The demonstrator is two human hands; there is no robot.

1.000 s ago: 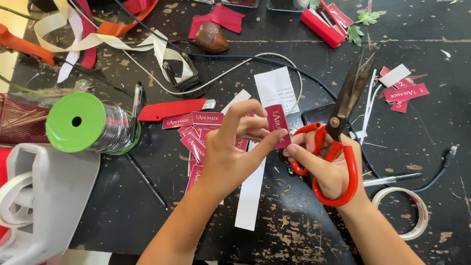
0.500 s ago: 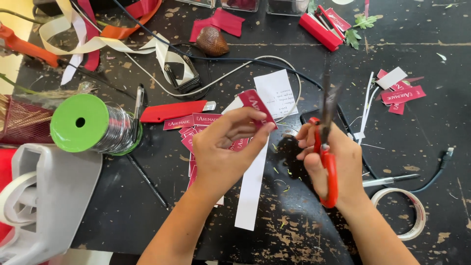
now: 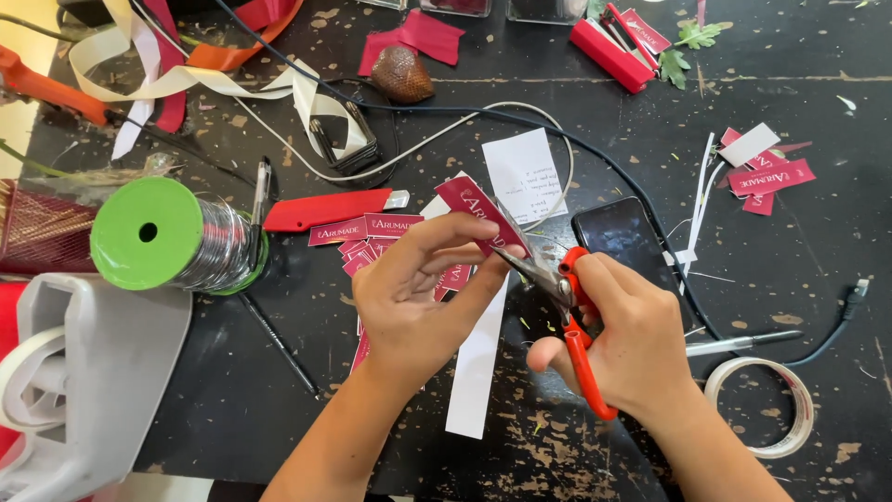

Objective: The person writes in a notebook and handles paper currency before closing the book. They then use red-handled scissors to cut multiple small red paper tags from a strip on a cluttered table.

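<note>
Glossy crimson label (image 3: 480, 212) pinched in left hand (image 3: 418, 297), right hand (image 3: 627, 344) gripping red-handled steel scissors (image 3: 557, 297), scuffed black table (image 3: 818, 279)

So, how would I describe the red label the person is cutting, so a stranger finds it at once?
Start at the big spool with the green top, on the left of the dark table. Go right, past the red box cutter, to the left hand. The label is pinched in its fingertips and lifted off the table, with the scissors at its edge; the other red labels lie flat.
</note>
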